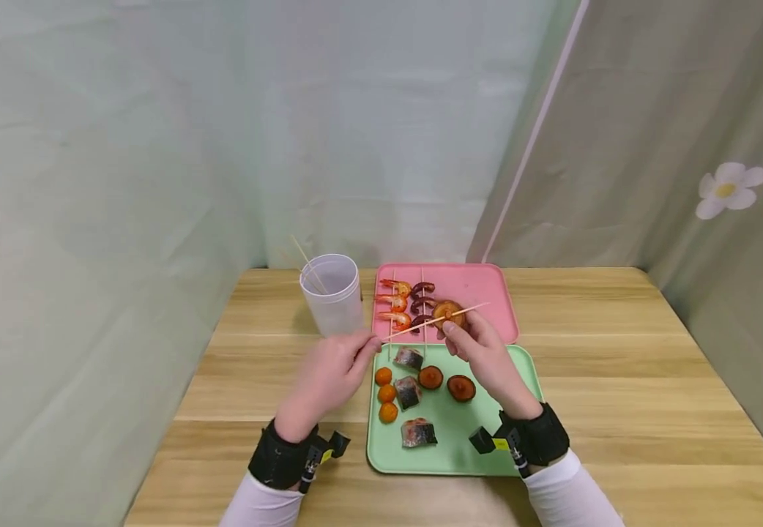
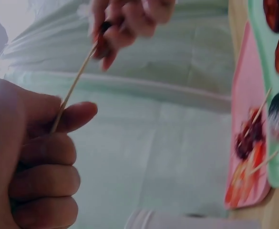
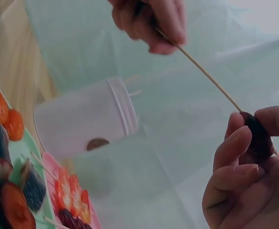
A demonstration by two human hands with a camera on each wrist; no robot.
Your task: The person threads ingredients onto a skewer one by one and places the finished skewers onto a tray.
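My left hand (image 1: 329, 375) pinches one end of a thin bamboo skewer (image 1: 411, 329) between thumb and forefinger, its other fingers curled in. With fingertips and thumb, my right hand (image 1: 490, 366) grips a brown mushroom cap (image 1: 446, 309). The skewer runs through this mushroom, and its pointed tip sticks out on the right. Both hands are raised over the trays. On the green tray (image 1: 470, 443) below lie two more mushroom caps (image 1: 461, 389), several orange balls (image 1: 386, 394) and several chunks of dark-skinned fish (image 1: 419, 433).
Behind the green tray is a pink tray (image 1: 477, 284) bearing a shrimp skewer (image 1: 392, 302) and a skewer of dark reddish, curled pieces (image 1: 423, 289). A white cup (image 1: 335, 311) with skewers inside stands to its left. Curtains rise behind the wooden table (image 1: 625, 380).
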